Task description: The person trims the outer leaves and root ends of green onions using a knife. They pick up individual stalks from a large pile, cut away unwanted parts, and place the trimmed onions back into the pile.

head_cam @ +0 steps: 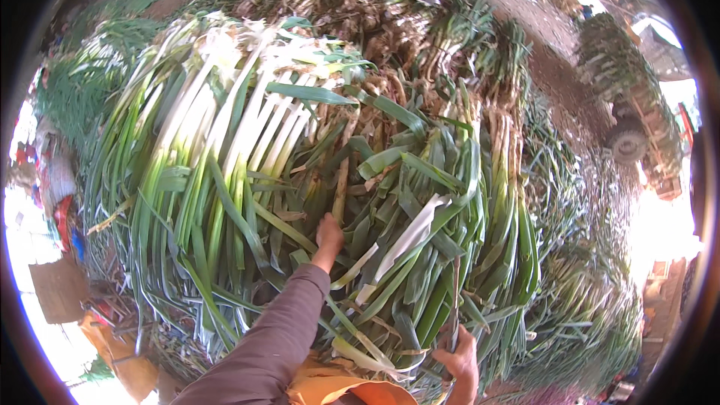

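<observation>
My left hand closes around the lower end of an untrimmed leek with a brownish outer skin, in the middle of the pile. Some of its grip is hidden by the sleeve and leaves. In my right hand, nearer my body, a long thin-bladed knife points away from me over green leaves. Cleaned leeks with white shanks lie side by side on the left. Cut and loose leaves are heaped between and beyond my hands.
Brown-rooted leeks are stacked at the far side, and a bundle stands on the right. More greens lie at far right. A loaded vehicle's wheel shows beyond the dirt ground. An orange cloth covers my front.
</observation>
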The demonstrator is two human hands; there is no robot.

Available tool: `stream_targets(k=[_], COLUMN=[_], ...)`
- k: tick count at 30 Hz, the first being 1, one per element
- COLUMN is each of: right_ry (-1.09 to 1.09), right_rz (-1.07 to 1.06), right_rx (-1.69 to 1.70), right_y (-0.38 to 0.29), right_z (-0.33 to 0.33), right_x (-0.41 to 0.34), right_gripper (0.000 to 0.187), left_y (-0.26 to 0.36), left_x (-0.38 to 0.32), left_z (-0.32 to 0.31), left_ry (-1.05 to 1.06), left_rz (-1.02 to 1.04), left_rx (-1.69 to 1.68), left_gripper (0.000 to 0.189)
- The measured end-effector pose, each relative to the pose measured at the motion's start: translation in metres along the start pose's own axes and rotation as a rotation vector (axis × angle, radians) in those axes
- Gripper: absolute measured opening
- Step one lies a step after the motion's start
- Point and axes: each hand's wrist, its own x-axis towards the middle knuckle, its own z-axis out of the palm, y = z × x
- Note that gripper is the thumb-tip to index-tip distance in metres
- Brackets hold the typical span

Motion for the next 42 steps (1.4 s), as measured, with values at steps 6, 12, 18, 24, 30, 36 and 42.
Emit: stream_targets(k=[6, 12, 18, 24, 30, 36, 42], right_ry=[-0.08, -0.128, -0.025, -0.016, -0.142, -0.182, -0.106], right_rz=[-0.053, -0.15, -0.245, -0.205, -0.214, -0.334, -0.286], right_rx=[0.062, 0.198, 0.256, 0.202, -0.235, -0.411, -0.46], right_y=[0.006, -0.018, 0.029, 0.074, 0.098, 0.094, 0.081], right_z=[-0.006, -0.043, -0.094, -0.098, -0.073, -0.058, -0.048], right_x=[0.001, -0.008, -0.036, -0.07, -0.114, -0.117, -0.083], right_gripper=[0.043, 0.051, 0.052, 0.048, 0.034, 0.033, 0.033], left_y=[0.042, 0.208, 0.325, 0.205, 0.109, 0.096, 0.116], left_x=[-0.062, -0.152, -0.256, -0.261, -0.259, -0.263, -0.292], left_z=[-0.099, -0.275, -0.261, -0.099, -0.062, -0.074, -0.078], left_ry=[-0.298, -0.582, -1.169, -0.971, -1.2, -0.969, -0.164], left_rz=[0.175, 0.424, 0.607, -0.004, -0.229, -0.24, 0.492], left_rx=[-0.149, -0.438, -0.669, -0.908, -1.058, -1.007, -0.195], left_gripper=[0.04, 0.038, 0.049, 0.037, 0.054, 0.052, 0.04])
